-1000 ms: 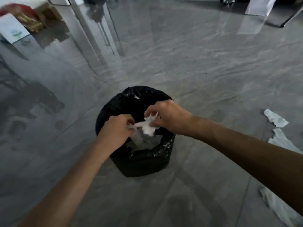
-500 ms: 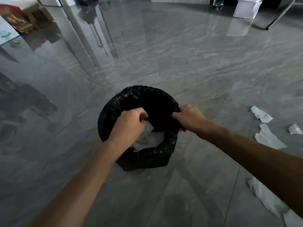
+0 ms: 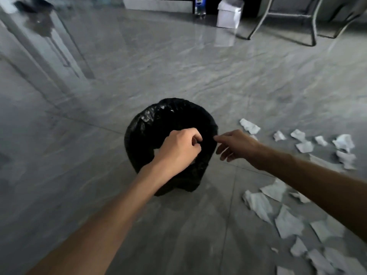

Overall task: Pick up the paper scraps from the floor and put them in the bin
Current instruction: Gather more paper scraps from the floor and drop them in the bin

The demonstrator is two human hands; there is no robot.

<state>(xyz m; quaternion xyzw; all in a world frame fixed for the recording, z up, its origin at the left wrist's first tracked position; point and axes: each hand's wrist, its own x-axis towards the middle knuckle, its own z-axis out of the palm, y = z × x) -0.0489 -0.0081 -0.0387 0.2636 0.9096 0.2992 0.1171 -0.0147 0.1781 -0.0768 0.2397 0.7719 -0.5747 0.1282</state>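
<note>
Head view: upright bin (image 3: 151, 124); left hand (image 3: 179, 148) curled empty, right hand (image 3: 235, 146) loosely open.

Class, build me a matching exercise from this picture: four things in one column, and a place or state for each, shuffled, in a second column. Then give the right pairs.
Things
1. bin
2. paper scraps
3. left hand
4. bottle

Places or states
A. standing far back by the white box
B. curled into a loose fist over the bin's opening
C. lined with a black bag, in the middle of the floor
D. scattered on the floor to the right of the bin

Pairs: 1-C, 2-D, 3-B, 4-A
</note>
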